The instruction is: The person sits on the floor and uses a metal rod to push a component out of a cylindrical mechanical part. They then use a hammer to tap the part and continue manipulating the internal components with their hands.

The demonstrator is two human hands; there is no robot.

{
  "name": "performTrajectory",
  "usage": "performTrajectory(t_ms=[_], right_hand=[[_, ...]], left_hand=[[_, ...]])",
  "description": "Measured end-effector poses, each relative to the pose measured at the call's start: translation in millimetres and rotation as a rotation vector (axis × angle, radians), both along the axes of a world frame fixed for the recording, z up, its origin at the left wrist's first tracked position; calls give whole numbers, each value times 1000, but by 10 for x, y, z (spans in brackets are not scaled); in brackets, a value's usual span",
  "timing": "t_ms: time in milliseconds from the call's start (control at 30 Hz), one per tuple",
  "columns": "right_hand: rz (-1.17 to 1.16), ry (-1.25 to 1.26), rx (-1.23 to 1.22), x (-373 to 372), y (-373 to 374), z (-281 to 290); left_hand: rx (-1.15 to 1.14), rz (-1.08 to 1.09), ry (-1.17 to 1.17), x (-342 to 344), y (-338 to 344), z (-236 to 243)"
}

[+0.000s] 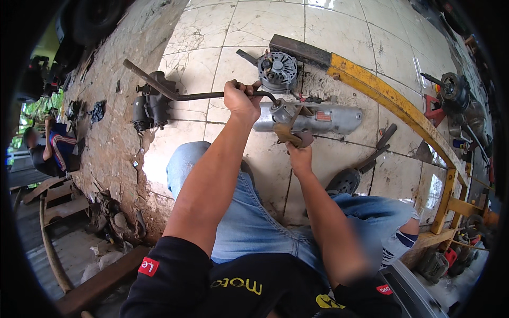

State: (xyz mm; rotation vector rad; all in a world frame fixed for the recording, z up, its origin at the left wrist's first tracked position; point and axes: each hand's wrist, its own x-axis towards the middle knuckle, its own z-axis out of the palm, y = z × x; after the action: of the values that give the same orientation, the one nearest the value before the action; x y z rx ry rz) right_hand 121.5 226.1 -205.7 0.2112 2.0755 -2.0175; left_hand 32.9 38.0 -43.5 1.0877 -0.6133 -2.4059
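Note:
My left hand [241,100] is closed around a long, bent dark metal bar [191,96], whose right end curves down to a fitting on an oblong silver metal part [342,119] lying on the tiles. My right hand [300,158] grips a tan-brown object [285,132] with a rounded end, pressed against that fitting; I cannot tell what it is. Just beyond lies a round alternator-like part [278,71], and a dark cylindrical mechanical assembly [143,114] sits left of the bar.
A long yellow and black metal frame [382,90] arches across the right. Two dark bars [386,137] lie right of the silver part. Machinery [453,93] and tools line the right edge. Another person [50,151] sits at the far left, near scattered debris.

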Motion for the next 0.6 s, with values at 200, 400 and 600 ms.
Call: performTrajectory(t_ms=[200, 400, 600], right_hand=[[-4, -207, -89, 124, -45, 78], [29, -178, -126, 66, -45, 22], [123, -138, 140, 87, -63, -91]], left_hand=[[-10, -103, -19, 85, -8, -23], [-84, -225, -104, 145, -116, -36], [-60, -145, -194, 195, -156, -6]])
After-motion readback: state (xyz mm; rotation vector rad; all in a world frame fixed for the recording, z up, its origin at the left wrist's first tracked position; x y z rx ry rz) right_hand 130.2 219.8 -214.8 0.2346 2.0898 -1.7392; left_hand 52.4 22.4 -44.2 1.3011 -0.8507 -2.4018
